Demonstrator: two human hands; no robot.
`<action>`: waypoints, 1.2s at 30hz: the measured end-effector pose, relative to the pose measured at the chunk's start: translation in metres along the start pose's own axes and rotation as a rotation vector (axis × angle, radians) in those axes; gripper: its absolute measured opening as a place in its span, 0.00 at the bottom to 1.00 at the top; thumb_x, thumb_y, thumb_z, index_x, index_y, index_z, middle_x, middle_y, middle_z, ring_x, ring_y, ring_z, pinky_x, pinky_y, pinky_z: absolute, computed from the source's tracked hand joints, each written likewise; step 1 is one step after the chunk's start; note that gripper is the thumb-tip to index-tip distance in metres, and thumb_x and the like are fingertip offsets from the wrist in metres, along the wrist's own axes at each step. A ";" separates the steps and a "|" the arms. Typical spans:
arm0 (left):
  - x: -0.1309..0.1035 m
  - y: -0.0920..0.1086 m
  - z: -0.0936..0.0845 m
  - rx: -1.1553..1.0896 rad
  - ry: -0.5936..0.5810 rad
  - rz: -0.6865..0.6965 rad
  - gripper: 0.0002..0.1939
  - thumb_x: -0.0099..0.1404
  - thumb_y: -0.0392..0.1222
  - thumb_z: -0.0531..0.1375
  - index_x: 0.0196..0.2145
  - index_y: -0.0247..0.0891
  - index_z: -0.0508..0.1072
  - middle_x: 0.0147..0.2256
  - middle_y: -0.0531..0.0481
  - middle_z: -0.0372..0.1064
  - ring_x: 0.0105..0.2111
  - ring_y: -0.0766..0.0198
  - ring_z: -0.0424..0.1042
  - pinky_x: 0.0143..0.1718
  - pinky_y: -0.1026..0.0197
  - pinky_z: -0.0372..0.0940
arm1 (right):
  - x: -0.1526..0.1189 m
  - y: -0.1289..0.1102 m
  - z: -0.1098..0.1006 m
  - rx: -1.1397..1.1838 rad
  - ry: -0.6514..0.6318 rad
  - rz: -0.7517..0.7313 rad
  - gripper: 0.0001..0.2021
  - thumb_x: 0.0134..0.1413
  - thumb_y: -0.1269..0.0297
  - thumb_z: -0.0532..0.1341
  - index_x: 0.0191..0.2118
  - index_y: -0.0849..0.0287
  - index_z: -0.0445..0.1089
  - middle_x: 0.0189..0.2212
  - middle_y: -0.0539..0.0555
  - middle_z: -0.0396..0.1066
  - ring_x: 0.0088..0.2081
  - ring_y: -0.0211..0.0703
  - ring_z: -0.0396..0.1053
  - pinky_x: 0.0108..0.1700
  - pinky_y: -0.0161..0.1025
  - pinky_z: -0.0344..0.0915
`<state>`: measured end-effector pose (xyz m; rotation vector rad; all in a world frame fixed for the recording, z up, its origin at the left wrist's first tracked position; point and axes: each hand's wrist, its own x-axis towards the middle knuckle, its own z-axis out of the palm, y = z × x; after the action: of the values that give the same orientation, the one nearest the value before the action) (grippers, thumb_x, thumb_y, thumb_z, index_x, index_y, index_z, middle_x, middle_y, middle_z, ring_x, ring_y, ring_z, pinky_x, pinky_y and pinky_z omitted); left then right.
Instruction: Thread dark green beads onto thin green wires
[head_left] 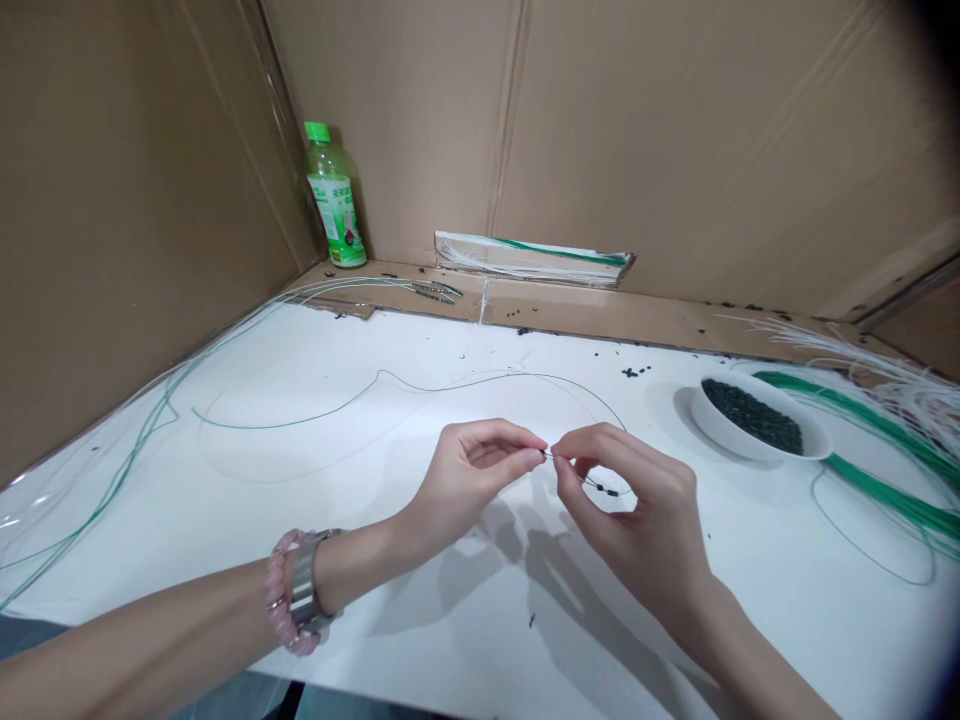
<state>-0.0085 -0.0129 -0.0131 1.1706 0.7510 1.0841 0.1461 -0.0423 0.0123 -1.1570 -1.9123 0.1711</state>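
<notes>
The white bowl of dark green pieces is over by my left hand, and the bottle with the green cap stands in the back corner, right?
Not quite: the head view shows the white bowl beside your right hand. The bottle is as you said.

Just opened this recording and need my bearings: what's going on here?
A person's left hand and right hand meet fingertip to fingertip over the white table, pinching something tiny on a thin wire. A few black beads hang by the right hand. A bowl of dark pieces sits to the right, beside green wire.
</notes>
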 end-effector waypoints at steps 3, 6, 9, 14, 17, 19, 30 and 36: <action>0.000 -0.002 -0.001 0.017 -0.011 0.028 0.01 0.57 0.36 0.63 0.29 0.38 0.76 0.29 0.53 0.73 0.32 0.71 0.71 0.36 0.70 0.66 | -0.001 0.001 -0.001 -0.014 -0.002 0.008 0.06 0.50 0.76 0.58 0.26 0.61 0.65 0.24 0.50 0.67 0.23 0.32 0.61 0.27 0.31 0.60; 0.000 -0.003 -0.001 0.048 -0.017 0.060 0.02 0.57 0.36 0.63 0.29 0.38 0.76 0.30 0.52 0.72 0.32 0.70 0.71 0.37 0.69 0.66 | -0.002 0.001 -0.001 -0.031 -0.006 0.015 0.05 0.50 0.75 0.58 0.26 0.60 0.65 0.24 0.50 0.67 0.23 0.32 0.61 0.27 0.31 0.60; 0.000 0.000 0.000 0.124 -0.002 0.105 0.02 0.57 0.34 0.62 0.29 0.37 0.76 0.29 0.51 0.72 0.32 0.69 0.70 0.36 0.68 0.66 | -0.003 0.000 0.000 -0.065 -0.014 0.006 0.06 0.49 0.76 0.58 0.26 0.60 0.65 0.24 0.49 0.67 0.23 0.32 0.61 0.27 0.31 0.60; 0.000 0.002 0.000 0.240 0.001 0.147 0.03 0.57 0.32 0.62 0.29 0.36 0.76 0.29 0.50 0.73 0.32 0.67 0.71 0.36 0.66 0.66 | -0.006 0.002 0.002 -0.086 -0.042 -0.013 0.05 0.50 0.75 0.58 0.29 0.59 0.68 0.26 0.49 0.70 0.24 0.32 0.64 0.28 0.31 0.62; 0.001 -0.001 -0.002 0.212 0.018 0.129 0.01 0.56 0.34 0.63 0.29 0.36 0.76 0.29 0.51 0.73 0.31 0.68 0.72 0.37 0.67 0.67 | -0.005 0.003 0.001 -0.035 -0.033 -0.003 0.05 0.52 0.75 0.58 0.30 0.59 0.69 0.28 0.50 0.71 0.26 0.33 0.66 0.29 0.31 0.64; 0.002 -0.002 -0.003 0.179 0.019 0.110 0.02 0.55 0.36 0.64 0.29 0.36 0.76 0.28 0.51 0.74 0.31 0.68 0.72 0.37 0.67 0.67 | -0.004 0.004 0.000 0.009 -0.043 0.025 0.05 0.53 0.74 0.58 0.30 0.59 0.69 0.28 0.50 0.72 0.27 0.34 0.67 0.30 0.31 0.65; 0.009 -0.001 -0.009 0.370 -0.004 0.152 0.07 0.58 0.40 0.61 0.26 0.35 0.74 0.26 0.50 0.73 0.28 0.67 0.71 0.33 0.65 0.66 | 0.005 0.007 0.005 0.208 -0.133 0.320 0.04 0.50 0.68 0.59 0.28 0.59 0.71 0.27 0.50 0.74 0.28 0.38 0.71 0.36 0.38 0.69; 0.022 0.001 -0.009 0.522 -0.056 0.224 0.07 0.58 0.42 0.61 0.27 0.34 0.73 0.26 0.49 0.73 0.28 0.66 0.71 0.33 0.64 0.66 | 0.009 0.026 0.000 0.140 -0.294 0.362 0.03 0.45 0.68 0.60 0.28 0.58 0.71 0.30 0.51 0.74 0.34 0.42 0.71 0.41 0.44 0.67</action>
<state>-0.0091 0.0108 -0.0125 1.7548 0.9045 1.0626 0.1618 -0.0204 0.0048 -1.4342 -1.8848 0.6945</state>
